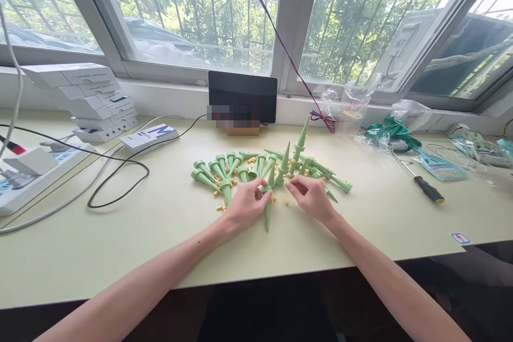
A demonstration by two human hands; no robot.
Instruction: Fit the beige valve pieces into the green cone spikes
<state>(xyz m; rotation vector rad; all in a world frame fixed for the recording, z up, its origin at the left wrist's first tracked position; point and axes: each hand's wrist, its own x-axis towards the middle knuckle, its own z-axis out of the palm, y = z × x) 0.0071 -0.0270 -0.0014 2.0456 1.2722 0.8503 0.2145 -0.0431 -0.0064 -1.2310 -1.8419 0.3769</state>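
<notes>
My left hand (249,200) is closed around a green plastic watering spike (267,219), whose narrow tip points down toward the table's front edge. To its right, my right hand (311,197) has thumb and fingers pinched together; whatever may be between them is too small or hidden to make out. A small yellow plastic piece (286,203) lies on the table between the two hands. Behind them spreads a pile of similar green spikes (218,165), with yellow pieces scattered among them. One tall green spike (300,141) stands upright at the back of the pile.
A dark screen (242,96) stands against the window sill. White boxes (90,99) are stacked at the back left, near a power strip (40,176) and loose cables. To the right lie a screwdriver (428,188), plastic bags and a green bundle (395,133).
</notes>
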